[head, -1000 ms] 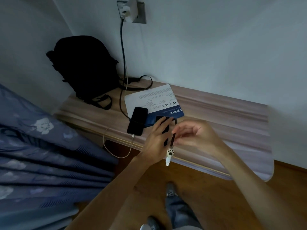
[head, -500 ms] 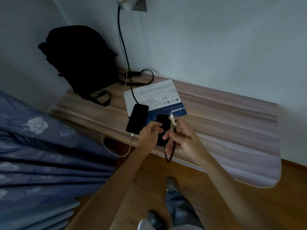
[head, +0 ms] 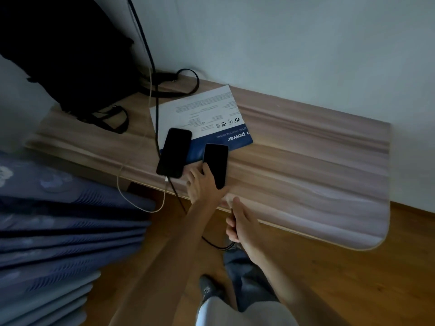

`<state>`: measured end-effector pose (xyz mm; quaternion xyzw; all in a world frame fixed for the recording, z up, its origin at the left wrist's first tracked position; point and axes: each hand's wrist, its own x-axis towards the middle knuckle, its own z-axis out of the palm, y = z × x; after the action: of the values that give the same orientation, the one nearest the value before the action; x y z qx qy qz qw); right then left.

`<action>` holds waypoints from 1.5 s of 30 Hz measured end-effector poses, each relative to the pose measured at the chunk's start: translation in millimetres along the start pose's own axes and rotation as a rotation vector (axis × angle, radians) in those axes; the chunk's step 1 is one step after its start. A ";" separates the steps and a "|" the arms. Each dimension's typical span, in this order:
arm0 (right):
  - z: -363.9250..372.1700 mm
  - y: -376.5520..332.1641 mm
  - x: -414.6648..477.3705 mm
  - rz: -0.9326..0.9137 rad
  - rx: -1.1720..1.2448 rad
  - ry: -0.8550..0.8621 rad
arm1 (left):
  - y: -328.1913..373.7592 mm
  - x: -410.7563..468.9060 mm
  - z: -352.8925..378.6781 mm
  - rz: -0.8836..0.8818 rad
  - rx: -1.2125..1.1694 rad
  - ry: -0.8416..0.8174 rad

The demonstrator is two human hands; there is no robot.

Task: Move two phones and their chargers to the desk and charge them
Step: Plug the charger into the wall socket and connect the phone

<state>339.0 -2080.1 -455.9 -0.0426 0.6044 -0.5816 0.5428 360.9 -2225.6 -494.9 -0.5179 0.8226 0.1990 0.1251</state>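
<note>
Whereas our right grip (head: 240,224) earlier held the black cable (head: 157,114) over the worktop (head: 306,175), it now clasps it below the edge, our left grip (head: 202,187) pinching the right-hand phone (head: 216,161) there.

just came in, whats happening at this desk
A person is setting two phones to charge on the wooden desk. The first phone lies on a leaflet with a white cable plugged into its end. The left hand grips the second phone near the desk's front edge, while the right hand, fingers curled, holds the black cable just below it. Whether that is plugged in is too blurred to tell.
</note>
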 end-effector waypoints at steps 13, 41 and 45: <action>-5.3 1.7 14.9 -0.197 -0.184 0.170 | 17.4 13.6 -45.2 -0.103 -0.358 -0.138; -2.8 -0.5 26.7 -0.296 -0.160 0.295 | 26.7 3.5 -68.8 -0.154 -0.706 -0.277; -2.0 -3.0 26.1 -0.299 -0.176 0.305 | 29.1 1.5 -67.6 -0.158 -0.734 -0.287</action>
<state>325.2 -2097.6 -470.1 -0.0904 0.7146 -0.6004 0.3475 334.0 -2246.4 -429.6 -0.5569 0.6286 0.5395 0.0605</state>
